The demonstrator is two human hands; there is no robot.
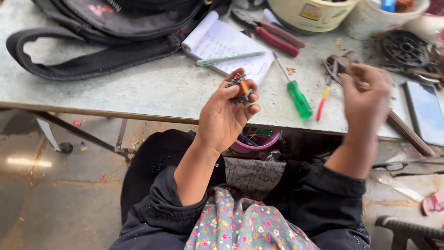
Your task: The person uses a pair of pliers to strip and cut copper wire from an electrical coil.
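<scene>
Head view: the left hand is closed around a small orange and black part, held up at its fingertips over the near edge of the desk. The right hand is blurred; its grip cannot be told. It hovers near a screwdriver with a green handle. The part looks assembled; remaining work cannot be judged.
</scene>
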